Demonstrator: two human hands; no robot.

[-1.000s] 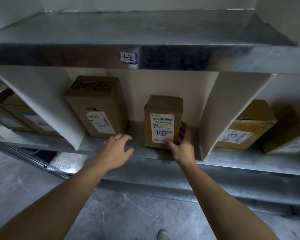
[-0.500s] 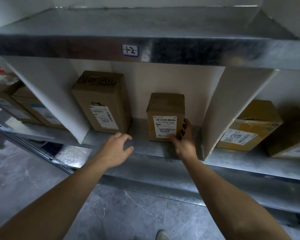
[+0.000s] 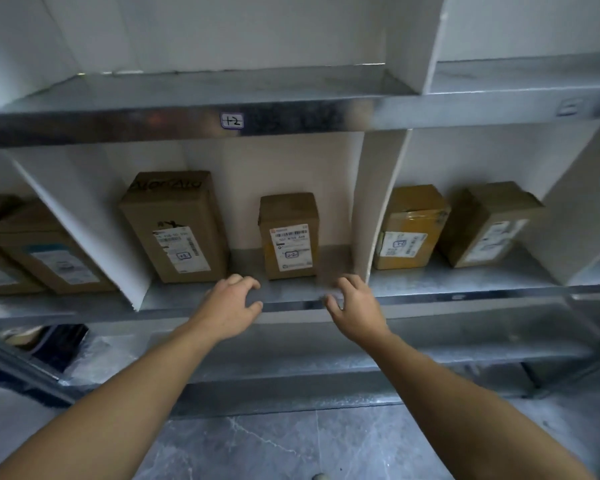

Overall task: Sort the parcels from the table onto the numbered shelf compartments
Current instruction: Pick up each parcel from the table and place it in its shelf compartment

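A small brown parcel (image 3: 289, 235) with a white label stands upright in the shelf compartment under the tag "1-2" (image 3: 232, 120). A taller brown parcel (image 3: 175, 226) stands to its left in the same compartment. My left hand (image 3: 231, 306) hovers at the shelf's front edge (image 3: 291, 304), fingers loosely curled, holding nothing. Just in front of the small parcel, my right hand (image 3: 355, 308) is off it and slightly blurred, fingers relaxed and empty.
White dividers (image 3: 374, 202) wall the compartment on both sides. Two parcels (image 3: 407, 228) stand in the compartment to the right, and more parcels (image 3: 42, 251) lie in the left one. A bare metal shelf (image 3: 222, 88) runs above. Grey tiled floor lies below.
My right hand has let go of the small parcel and drawn back to the shelf edge. The parcel stays standing in the compartment. The view has tilted up and shifted right.
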